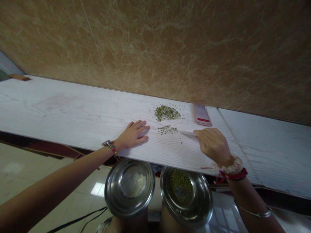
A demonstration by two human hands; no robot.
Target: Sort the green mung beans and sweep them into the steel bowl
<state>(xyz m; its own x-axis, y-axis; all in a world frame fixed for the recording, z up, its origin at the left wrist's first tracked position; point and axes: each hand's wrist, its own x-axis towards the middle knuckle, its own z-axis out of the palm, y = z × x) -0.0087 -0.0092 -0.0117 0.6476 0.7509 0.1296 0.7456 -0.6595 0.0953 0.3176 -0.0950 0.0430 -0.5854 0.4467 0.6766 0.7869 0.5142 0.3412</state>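
My left hand [133,135] lies flat and open on the white wooden tabletop [73,110], fingers stretched toward a small cluster of green mung beans [167,129]. A larger heap of the same beans [167,113] sits further back. My right hand [213,144] is closed around a thin white card [187,132], whose edge points at the small cluster. Below the table edge, on my lap, stand two steel bowls: the left bowl [130,188] holds white grains, the right bowl [186,196] holds green beans.
A pink phone [202,115] lies on the table behind my right hand, near the brown marbled wall [170,45]. A seam [233,132] divides this tabletop from another at the right. Tiled floor and a dark cable [77,220] show lower left.
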